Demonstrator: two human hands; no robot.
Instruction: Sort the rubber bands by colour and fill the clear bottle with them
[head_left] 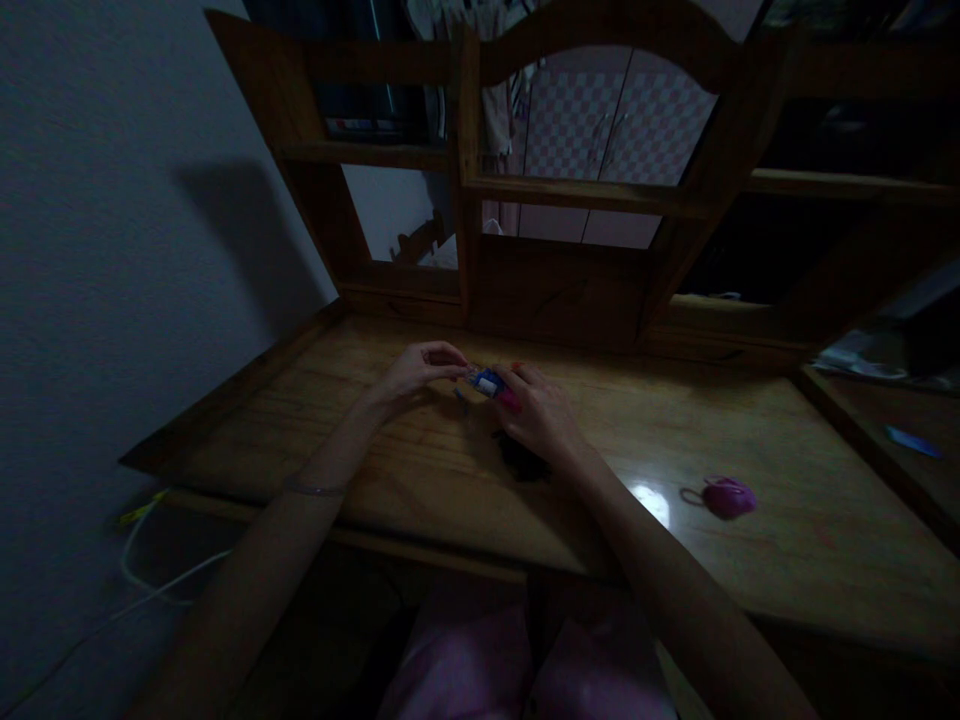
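My right hand (538, 408) is closed around a small blue, white and pink item (487, 383), whose kind the dim light does not show. The fingertips of my left hand (424, 370) pinch together at its clear, shiny end. A thin small grey-blue piece (461, 398) shows just below, close to my left fingertips. Under my right wrist a black, soft-looking bundle (517, 458) lies on the wooden desk (390, 440). A spot of orange (517, 367) peeks out by my right fingers.
A pink, crumpled-looking item with a loop (727, 497) lies on the desk at right. Wooden shelving with mirrors (465, 180) rises along the back. A wall (150, 250) borders the left side, and a white cable (161, 590) hangs at the front left.
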